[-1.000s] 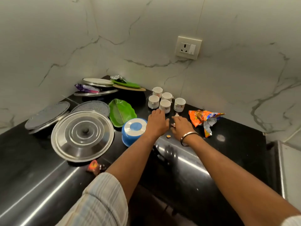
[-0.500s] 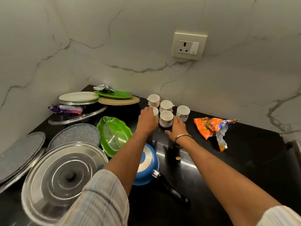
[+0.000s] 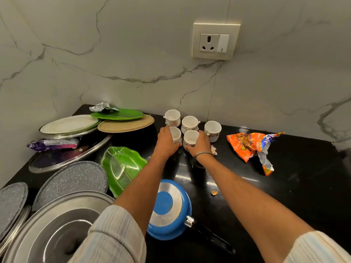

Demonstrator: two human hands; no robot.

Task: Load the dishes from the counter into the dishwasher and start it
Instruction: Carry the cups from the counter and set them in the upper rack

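Loading barely begun: all dishes on the counter (image 3: pixel 284 186), no dishwasher visible.
Left hand (image 3: pixel 167 141) grips front-left cup (image 3: pixel 175 134); right hand (image 3: pixel 199 144) grips adjoining cup (image 3: pixel 190 138); three cups behind, untouched.

Both forearms are bare from the wrists up to loose, pale sleeves. The left sleeve (image 3: pixel 112 236), well behind the left hand (image 3: pixel 165 143), is off-white crinkled fabric with fine, faint stripes and a stitched hem. The right sleeve (image 3: pixel 319 249) looks alike, with faint blue and peach stripes. A thin metal bangle (image 3: pixel 201 155) circles the wrist just behind the right hand (image 3: pixel 199 145).
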